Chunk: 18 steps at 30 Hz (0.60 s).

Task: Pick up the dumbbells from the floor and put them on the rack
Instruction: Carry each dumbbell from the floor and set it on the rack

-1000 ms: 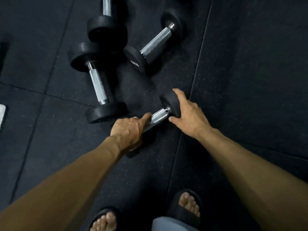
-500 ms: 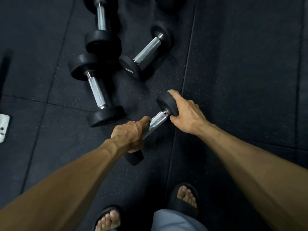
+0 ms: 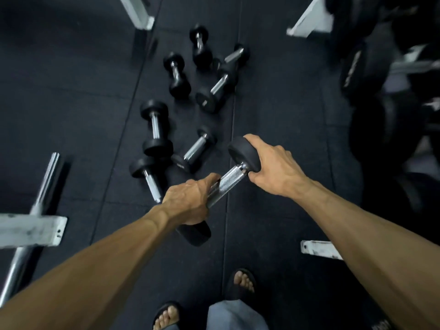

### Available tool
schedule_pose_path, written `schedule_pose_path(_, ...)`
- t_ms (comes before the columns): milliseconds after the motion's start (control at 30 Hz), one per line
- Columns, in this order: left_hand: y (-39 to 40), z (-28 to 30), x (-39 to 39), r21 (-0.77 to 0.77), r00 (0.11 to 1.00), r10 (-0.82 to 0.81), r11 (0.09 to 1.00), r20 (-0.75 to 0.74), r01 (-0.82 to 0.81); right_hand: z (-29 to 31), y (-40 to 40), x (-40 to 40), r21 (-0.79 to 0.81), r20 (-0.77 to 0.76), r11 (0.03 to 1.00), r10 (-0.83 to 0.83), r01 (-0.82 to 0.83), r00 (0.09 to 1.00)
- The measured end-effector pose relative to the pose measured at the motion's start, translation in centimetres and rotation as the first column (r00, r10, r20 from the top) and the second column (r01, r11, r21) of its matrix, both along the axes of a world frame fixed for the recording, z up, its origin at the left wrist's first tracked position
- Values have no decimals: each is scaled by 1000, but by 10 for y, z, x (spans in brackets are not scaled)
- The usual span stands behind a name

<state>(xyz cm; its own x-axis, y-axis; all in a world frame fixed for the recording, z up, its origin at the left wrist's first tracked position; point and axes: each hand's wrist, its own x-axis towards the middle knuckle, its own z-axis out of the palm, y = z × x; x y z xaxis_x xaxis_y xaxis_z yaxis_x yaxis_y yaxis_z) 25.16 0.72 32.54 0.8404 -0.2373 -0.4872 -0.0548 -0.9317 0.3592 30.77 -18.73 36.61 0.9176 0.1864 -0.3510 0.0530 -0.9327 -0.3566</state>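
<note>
A black dumbbell with a chrome knurled handle (image 3: 227, 184) is held in the air between both hands, tilted up to the right. My left hand (image 3: 188, 201) is wrapped around the lower part of its handle. My right hand (image 3: 273, 167) cups its upper black head. Several more black dumbbells (image 3: 157, 129) lie scattered on the dark rubber floor ahead of me. At the right edge stands the rack (image 3: 371, 75), blurred, with large black dumbbells on it.
A white metal frame foot with a chrome bar (image 3: 33, 225) lies on the left. Another white foot plate (image 3: 319, 250) is at the lower right. White frame legs (image 3: 140, 13) stand at the back. My sandalled feet (image 3: 242, 282) are at the bottom.
The dumbbell has come up off the floor in both hands. The view has risen and pulled back, so more dumbbells, the rack and the white frames now show.
</note>
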Motion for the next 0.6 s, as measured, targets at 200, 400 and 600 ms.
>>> schedule_pose_path(200,-17,141,7,-130,991,-32,990,132,49,165,-21,-9,-56,158,998,10,-1,987)
schedule_pose_path(400,-53,272,2,-271,978,-64,955,199,117,320,-55,-37,-155,332,988,44,9,942)
schedule_pose_path(600,-114,381,-3,-295,920,-189,908,342,296,438,-112,-79,-201,457,971,-20,126,889)
